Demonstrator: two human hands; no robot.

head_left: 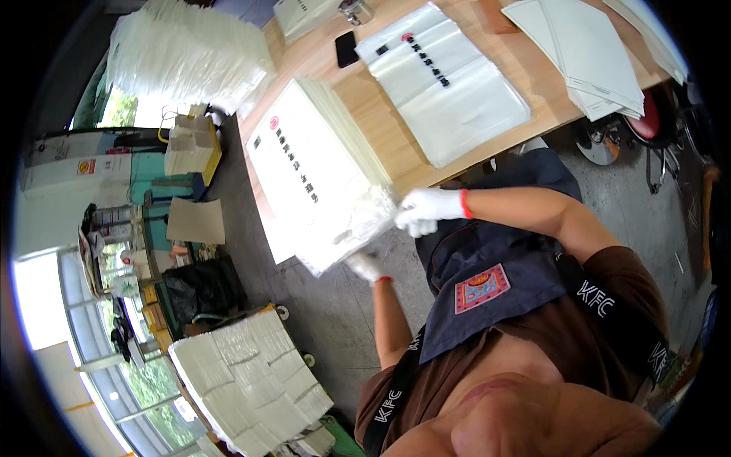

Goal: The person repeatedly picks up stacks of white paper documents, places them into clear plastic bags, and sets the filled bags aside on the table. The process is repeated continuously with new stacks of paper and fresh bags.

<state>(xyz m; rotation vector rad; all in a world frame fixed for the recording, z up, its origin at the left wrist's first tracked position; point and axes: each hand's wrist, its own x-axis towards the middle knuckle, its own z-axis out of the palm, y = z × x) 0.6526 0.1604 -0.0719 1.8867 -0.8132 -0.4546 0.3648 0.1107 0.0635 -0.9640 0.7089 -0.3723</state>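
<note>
Plastic bags point(320, 171), a thick stack w/ red-and-black print, overhang the tabletop point(381, 129) edge, both gloved hands clenched on its near corner, right hand point(426, 212) on top, left hand point(367, 266) below; stack looks mid-lift, more bags left beside it.

Both hands, left hand point(365, 266) and right hand point(426, 211), wear white gloves with red cuffs; torso: brown short-sleeved shirt, dark apron.

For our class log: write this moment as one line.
left gloved hand: under stack of clear plastic bags | right gloved hand: grips stack edge | stack: on wooden table
</note>
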